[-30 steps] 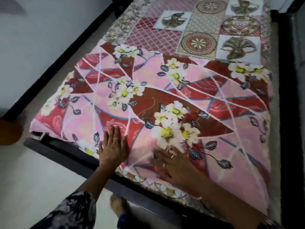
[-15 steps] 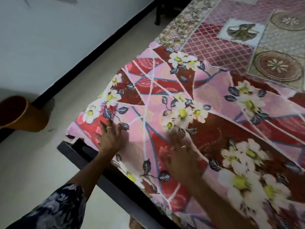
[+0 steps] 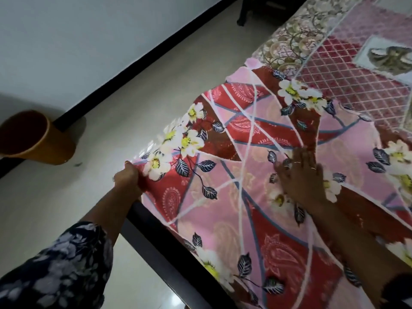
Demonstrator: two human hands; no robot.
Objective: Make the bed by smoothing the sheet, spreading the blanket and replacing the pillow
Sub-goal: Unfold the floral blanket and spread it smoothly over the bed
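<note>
A pink and red blanket (image 3: pixel 240 186) with white flowers lies spread over the near part of the bed. Beyond it shows the patterned sheet (image 3: pixel 347 72) with its maroon lattice and beige panels. My left hand (image 3: pixel 127 177) is shut on the blanket's left corner, at the bed's edge. Further right, my right hand (image 3: pixel 301 175) lies flat on the blanket with fingers spread, palm down. No pillow is in view.
The dark bed frame (image 3: pixel 156 239) runs diagonally under the blanket's near edge. An orange bucket (image 3: pixel 38 139) stands on the pale floor (image 3: pixel 138 90) beside the white wall with a black skirting. A dark furniture leg (image 3: pixel 242 18) stands at the back.
My left hand has gone from lying flat on the blanket to gripping its left corner. My right hand has slid further up the blanket. The view has swung left.
</note>
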